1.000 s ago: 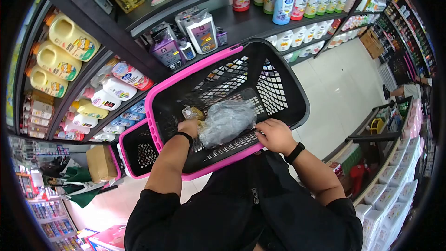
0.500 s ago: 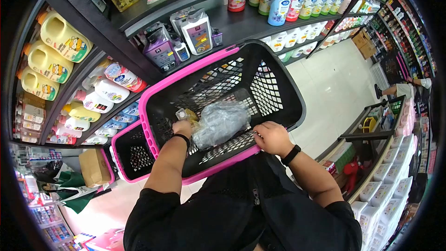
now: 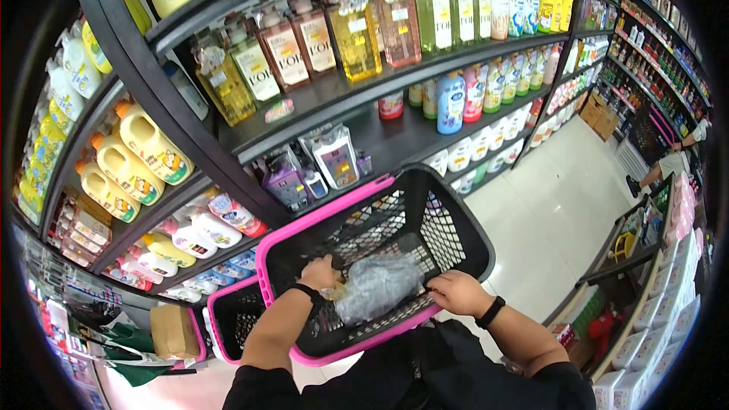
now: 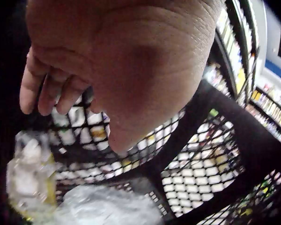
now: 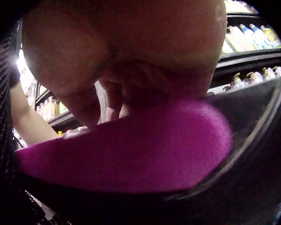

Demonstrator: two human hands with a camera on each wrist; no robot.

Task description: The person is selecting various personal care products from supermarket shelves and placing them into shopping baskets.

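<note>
In the head view a black mesh basket with a pink rim (image 3: 334,196) is tilted against the person's front. Inside it lies a clear plastic-wrapped bundle (image 3: 380,287), with a yellowish bottle (image 4: 32,180) beside it in the left wrist view. The left hand (image 3: 320,273) is inside the basket; in the left wrist view that hand (image 4: 117,61) hangs above the bottle, fingers apart and holding nothing. At the near rim the right hand (image 3: 459,293) rests; the right wrist view shows this hand (image 5: 126,61) over the pink rim (image 5: 131,150), fingertips partly hidden.
Shelves ahead hold pump bottles (image 3: 353,42), and jugs (image 3: 156,144) stand at the left. A second basket (image 3: 231,319) and a cardboard box (image 3: 173,332) are at the lower left. White packs (image 3: 638,353) are stacked at the right; another person stands at the far right.
The head view has tilted up, so more upper shelves show and the basket appears lower. The left hand has come away from the yellowish bottle; the right hand remains at the rim.
</note>
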